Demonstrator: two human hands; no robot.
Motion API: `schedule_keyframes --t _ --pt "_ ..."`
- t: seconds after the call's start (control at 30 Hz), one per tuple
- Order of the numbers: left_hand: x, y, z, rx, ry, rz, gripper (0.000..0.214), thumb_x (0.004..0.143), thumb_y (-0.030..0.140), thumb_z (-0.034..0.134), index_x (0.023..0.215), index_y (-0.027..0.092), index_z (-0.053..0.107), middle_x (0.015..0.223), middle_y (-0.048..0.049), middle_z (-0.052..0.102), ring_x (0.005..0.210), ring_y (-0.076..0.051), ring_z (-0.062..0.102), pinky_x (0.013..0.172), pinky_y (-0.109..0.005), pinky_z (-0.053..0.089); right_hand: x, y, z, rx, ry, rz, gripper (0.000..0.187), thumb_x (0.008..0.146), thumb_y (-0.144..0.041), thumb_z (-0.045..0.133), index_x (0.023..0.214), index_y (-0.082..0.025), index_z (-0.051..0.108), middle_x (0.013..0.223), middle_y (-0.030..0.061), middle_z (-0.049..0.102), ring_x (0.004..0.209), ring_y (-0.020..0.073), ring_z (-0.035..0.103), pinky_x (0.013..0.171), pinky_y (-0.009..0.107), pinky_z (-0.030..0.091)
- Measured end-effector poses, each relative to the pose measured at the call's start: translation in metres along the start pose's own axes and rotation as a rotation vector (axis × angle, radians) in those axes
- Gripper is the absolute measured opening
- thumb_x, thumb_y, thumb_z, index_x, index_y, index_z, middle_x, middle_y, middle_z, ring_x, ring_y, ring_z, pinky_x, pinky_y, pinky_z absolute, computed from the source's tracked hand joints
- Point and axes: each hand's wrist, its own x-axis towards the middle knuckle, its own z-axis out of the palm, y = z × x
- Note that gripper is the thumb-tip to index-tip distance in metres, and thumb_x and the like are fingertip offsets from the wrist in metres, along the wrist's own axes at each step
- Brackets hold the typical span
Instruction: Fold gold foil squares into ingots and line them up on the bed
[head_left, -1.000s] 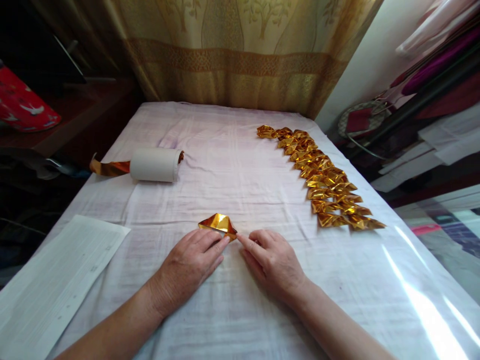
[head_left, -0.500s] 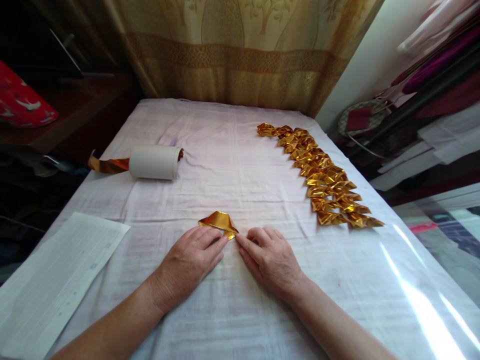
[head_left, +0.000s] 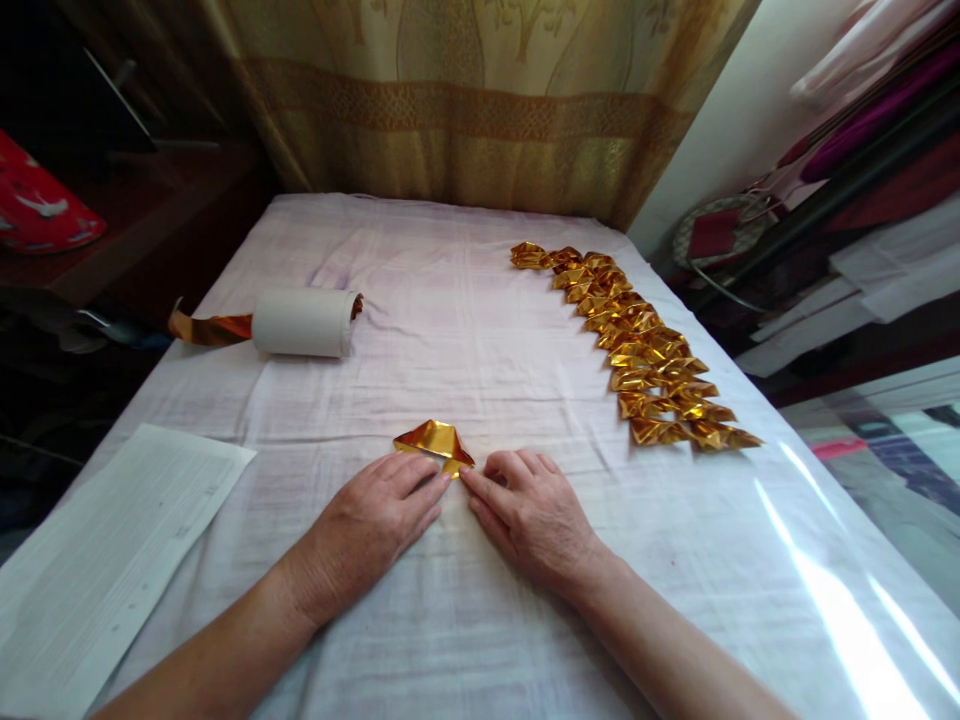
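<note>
from where i stand, the foil (head_left: 437, 437) lies on the cloth (head_left: 450, 645) between the two hands, the left hand (head_left: 379, 510) laid unclenched over its near edge and the right hand (head_left: 536, 520) half-curled with a fingertip at the right corner, though i cannot tell whether it pinches there. if the left fingers press unevenly or lift, the slick-looking foil could skid on the wrinkled cloth and crease crooked; too hard a push from the right fingertip could crumple or tear that corner.

Pale cloth (head_left: 420, 350), white roll (head_left: 298, 323), paper (head_left: 120, 550), gold foil rows (head_left: 628, 355), folded foil (head_left: 435, 438)
</note>
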Motion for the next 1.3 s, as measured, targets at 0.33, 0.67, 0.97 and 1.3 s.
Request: schedule_keyframes --t 0.33,0.67,0.97,1.3 --pt "-0.006 -0.017 -0.004 -0.065 -0.028 0.106 0.029 0.101 0.028 0.043 0.109 0.018 0.069 0.117 -0.0088 0.07 0.11 -0.021 0.066 0.098 -0.038 0.054 -0.001 0.002 -0.003 0.025 0.034 0.016 0.023 0.096 -0.028 0.055 0.112 -0.022 0.069 0.095 0.0065 0.065 0.085 0.02 0.055 0.077 0.034 0.043" --pt "-0.001 -0.022 -0.009 -0.221 0.065 -0.034 0.02 0.095 0.018 0.049 0.093 0.02 0.068 0.108 -0.0072 0.069 0.101 -0.017 0.065 0.09 -0.03 0.056 0.001 -0.001 0.003 -0.046 0.133 -0.054 0.024 0.097 -0.023 0.051 0.113 -0.02 0.068 0.126 0.0111 0.064 0.114 0.0248 0.055 0.09 0.038 0.045" --pt "-0.006 -0.047 -0.007 -0.117 0.026 -0.159 0.02 0.092 0.019 0.048 0.105 0.02 0.064 0.13 -0.0097 0.064 0.123 -0.024 0.057 0.108 -0.045 0.046 0.009 0.0 0.001 -0.02 0.021 -0.102 0.028 0.096 -0.02 0.054 0.122 -0.019 0.064 0.125 0.0088 0.068 0.115 0.0232 0.058 0.09 0.037 0.046" --pt "-0.005 -0.042 -0.005 -0.131 0.055 -0.184 0.018 0.097 0.026 0.05 0.109 0.019 0.061 0.108 -0.0059 0.072 0.101 -0.019 0.066 0.096 -0.038 0.052 0.024 -0.003 0.004 0.001 0.024 -0.188 0.02 0.098 -0.024 0.055 0.114 -0.021 0.067 0.122 0.0066 0.07 0.109 0.022 0.06 0.088 0.035 0.046"
